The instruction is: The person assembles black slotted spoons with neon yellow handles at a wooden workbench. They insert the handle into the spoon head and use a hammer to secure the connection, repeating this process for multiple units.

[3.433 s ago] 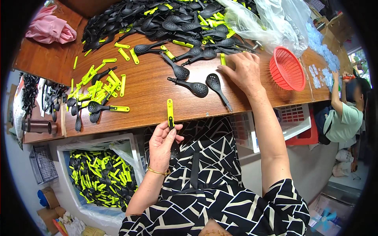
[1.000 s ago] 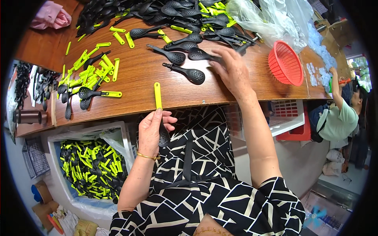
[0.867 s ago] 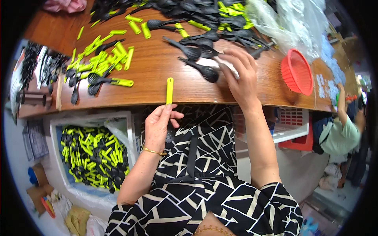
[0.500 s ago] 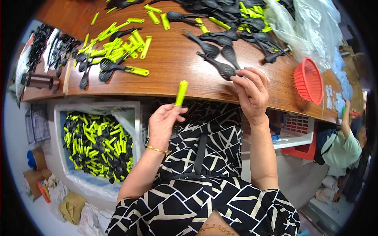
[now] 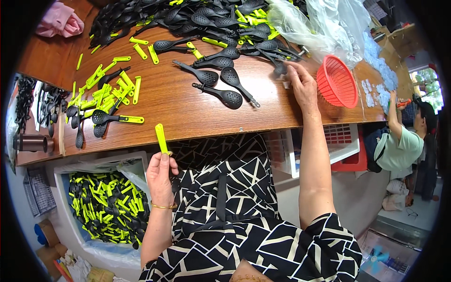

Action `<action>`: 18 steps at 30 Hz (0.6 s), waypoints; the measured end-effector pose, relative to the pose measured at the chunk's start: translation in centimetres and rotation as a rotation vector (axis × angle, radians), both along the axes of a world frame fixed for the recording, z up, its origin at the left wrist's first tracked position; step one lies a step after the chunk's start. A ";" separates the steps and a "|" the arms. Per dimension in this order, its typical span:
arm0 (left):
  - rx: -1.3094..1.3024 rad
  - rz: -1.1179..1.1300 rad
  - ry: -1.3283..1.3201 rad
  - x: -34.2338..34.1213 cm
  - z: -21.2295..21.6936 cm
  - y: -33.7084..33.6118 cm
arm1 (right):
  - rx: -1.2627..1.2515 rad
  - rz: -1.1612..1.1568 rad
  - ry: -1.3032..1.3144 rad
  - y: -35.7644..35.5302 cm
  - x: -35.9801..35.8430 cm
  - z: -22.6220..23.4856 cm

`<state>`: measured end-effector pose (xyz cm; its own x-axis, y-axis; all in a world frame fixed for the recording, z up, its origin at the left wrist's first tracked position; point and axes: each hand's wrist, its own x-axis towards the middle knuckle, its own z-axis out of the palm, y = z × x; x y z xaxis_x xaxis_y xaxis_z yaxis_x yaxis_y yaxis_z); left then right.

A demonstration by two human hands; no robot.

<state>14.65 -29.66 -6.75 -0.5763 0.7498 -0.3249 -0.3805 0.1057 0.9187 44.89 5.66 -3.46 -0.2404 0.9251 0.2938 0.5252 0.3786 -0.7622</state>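
Observation:
My left hand (image 5: 161,171) pinches the lower end of a lime-green plastic handle (image 5: 161,139), held upright in front of the table edge. Over at the right, my right hand (image 5: 302,88) is stretched toward the pile, its fingertips beside a blurred black spoon head (image 5: 280,69). Nothing shows clearly in its fingers. Between the hands, a black slotted spoon (image 5: 231,98) lies close to another black spoon (image 5: 235,80), whose narrow shank points toward me. Loose green handles (image 5: 101,96) are heaped at the left, with a spoon with a green handle (image 5: 117,117) at their near side.
A big heap of black spoons (image 5: 188,21) covers the table's far side. Near my right forearm stands a red plastic basket (image 5: 336,82), with clear plastic bags (image 5: 310,28) behind it. Below left, a white bin (image 5: 63,197) holds green-handled utensils. A person (image 5: 399,145) works at far right.
My right hand has left the black spoon on the table and moved right and farther away to the pile. My left hand still holds the green handle. The whole view has shifted.

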 end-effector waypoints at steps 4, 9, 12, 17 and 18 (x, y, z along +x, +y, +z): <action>-0.089 0.082 0.311 -4.2 -3.5 -6.5 | 0.093 -0.035 -0.256 -1.1 -1.0 1.2; -0.628 0.364 0.615 -13.2 -14.7 -21.9 | 0.077 -0.062 -0.301 -0.4 -2.7 1.5; -0.928 0.228 0.709 -12.8 -13.8 -23.1 | 0.036 -0.024 -0.129 1.0 0.0 -1.2; -0.789 0.199 1.062 -5.8 -14.2 -27.4 | -0.112 0.067 -0.131 6.9 5.8 -5.1; -0.840 0.207 1.110 -4.5 -14.7 -29.9 | -0.136 0.056 -0.152 6.8 5.3 -4.7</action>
<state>10.10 -59.54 -21.43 -0.8991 0.4332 0.0635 0.4150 0.7971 0.4386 50.15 12.42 -8.16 -0.3246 0.9378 0.1235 0.6188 0.3093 -0.7221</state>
